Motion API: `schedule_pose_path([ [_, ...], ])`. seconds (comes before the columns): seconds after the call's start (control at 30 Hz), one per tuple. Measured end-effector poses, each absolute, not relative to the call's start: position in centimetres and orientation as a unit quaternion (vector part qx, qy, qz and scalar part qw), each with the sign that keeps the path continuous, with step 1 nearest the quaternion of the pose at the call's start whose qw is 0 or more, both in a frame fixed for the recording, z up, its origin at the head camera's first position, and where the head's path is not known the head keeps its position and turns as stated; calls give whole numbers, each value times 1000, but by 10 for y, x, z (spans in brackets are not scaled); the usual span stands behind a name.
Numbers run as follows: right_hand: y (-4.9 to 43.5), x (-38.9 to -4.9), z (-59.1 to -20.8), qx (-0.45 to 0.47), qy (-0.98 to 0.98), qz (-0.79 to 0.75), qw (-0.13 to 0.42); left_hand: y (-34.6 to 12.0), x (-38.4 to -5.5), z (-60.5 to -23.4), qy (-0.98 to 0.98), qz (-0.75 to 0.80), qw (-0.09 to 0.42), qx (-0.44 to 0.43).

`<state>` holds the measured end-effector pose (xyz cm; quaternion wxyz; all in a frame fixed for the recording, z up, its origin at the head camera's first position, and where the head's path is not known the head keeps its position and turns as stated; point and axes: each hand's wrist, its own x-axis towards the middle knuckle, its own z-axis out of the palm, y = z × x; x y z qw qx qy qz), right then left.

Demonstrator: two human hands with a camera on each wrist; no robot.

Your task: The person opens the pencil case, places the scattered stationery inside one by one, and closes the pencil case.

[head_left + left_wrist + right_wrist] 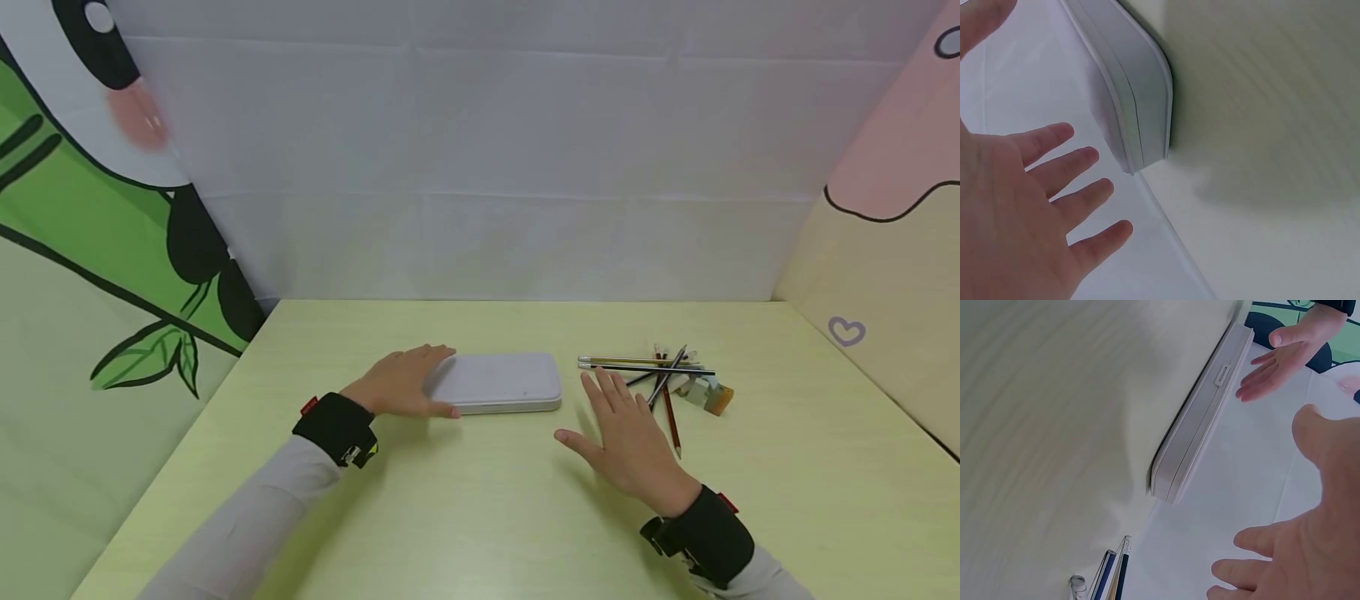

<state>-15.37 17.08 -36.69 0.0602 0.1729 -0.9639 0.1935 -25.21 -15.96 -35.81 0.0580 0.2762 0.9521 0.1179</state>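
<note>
A flat white pencil case (495,382) with rounded corners lies on the table, its lid down. In the right wrist view a small latch (1222,375) shows on its long side. At the case's left end is my left hand (408,385), fingers spread and straight; the left wrist view shows a gap between its fingertips and the case (1138,94). My right hand (633,450) hovers over the table to the right of the case, fingers spread, holding nothing. Just beyond it lie several pencils (645,367) in a crossed pile.
Beside the pencils sit small pale blocks (696,390) and an orange-brown piece (720,400). A reddish pencil (672,423) points toward the front. Behind the pale table (480,508) hangs a white cloth (480,167), with printed panels at both sides.
</note>
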Motion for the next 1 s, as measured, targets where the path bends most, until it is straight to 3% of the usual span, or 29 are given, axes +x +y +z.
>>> schedule_pose_path([
  [0.7, 173, -154, -371, 177, -965, 190, 45, -150, -278, -341, 950, 84, 154, 260],
  [1.0, 174, -157, -373, 178, -967, 180, 36, -142, -284, -344, 945, 88, 159, 273],
])
